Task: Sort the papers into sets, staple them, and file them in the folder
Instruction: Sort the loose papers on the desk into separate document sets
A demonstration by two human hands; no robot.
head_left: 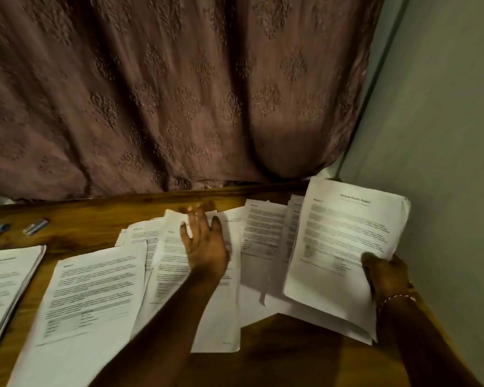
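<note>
Along the near edge of the wooden table (291, 358), white printed sheets (90, 297) lay fanned and overlapping. Over the middle ones the left hand (204, 244) was spread, fingers apart and straight, while the right hand (386, 272) gripped the corner of a curling sheaf (344, 236), thumb on top. Beyond hung a brown patterned curtain (179, 93).

So the left arm (162, 317) comes in from the table's (95, 216) near edge, reaching diagonally toward its far side. The left hand (204, 243) is palm down about mid-table, fingers spread and straight, a bit blurry. The right hand (386, 275) is over at the table's right edge, thumb on top, pinching a stack (344, 241) by its corner. Red-white thread (397, 298) round that wrist.
</note>
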